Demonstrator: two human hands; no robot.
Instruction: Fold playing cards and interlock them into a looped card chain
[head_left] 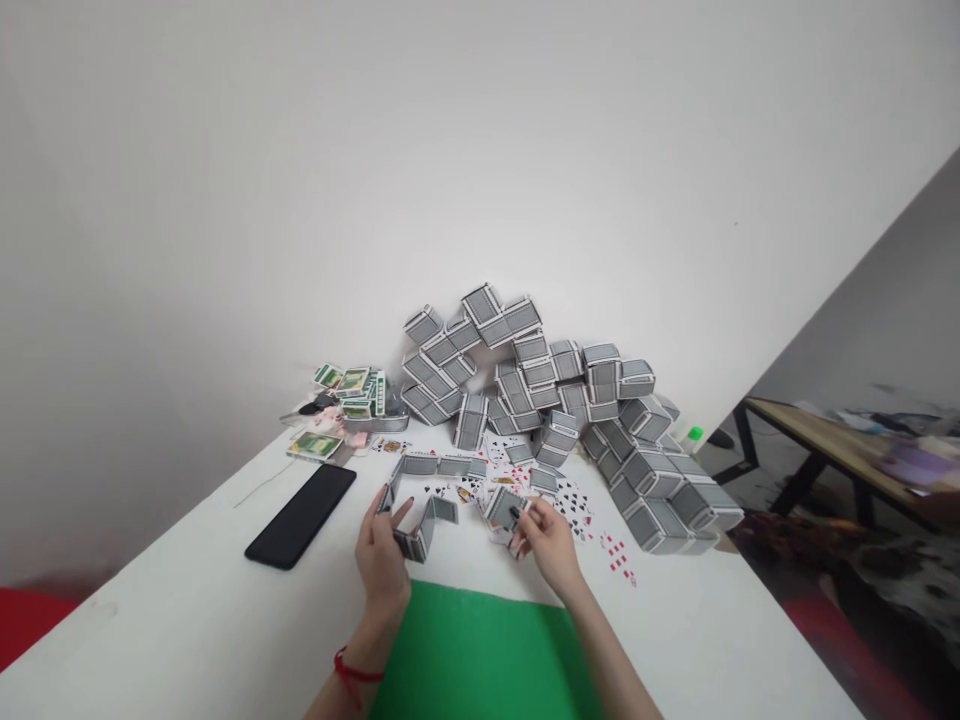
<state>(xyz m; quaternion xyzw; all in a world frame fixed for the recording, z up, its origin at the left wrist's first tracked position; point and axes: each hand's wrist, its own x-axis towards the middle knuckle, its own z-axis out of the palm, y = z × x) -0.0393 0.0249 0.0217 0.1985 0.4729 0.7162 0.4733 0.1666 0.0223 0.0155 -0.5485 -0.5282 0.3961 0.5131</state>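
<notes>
My left hand (381,548) is closed around the near-left side of a chain of folded playing cards (420,468), which bends into an open frame standing on the table. At the right, my right hand (546,540) pinches a grey-backed folded playing card (504,508) between thumb and fingers, apart from the chain. Loose playing cards (574,508) lie face up under and beside it, with several small folded pieces (544,482) among them. Behind both hands rises a pile of grey card blocks (517,320) joined together, leaning near the wall.
A black phone (301,516) lies left of my left hand. Green card boxes (360,385) are heaped at the back left. A green sheet (480,650) covers the near edge of the white table (187,610). Another wooden desk (825,450) stands at the right.
</notes>
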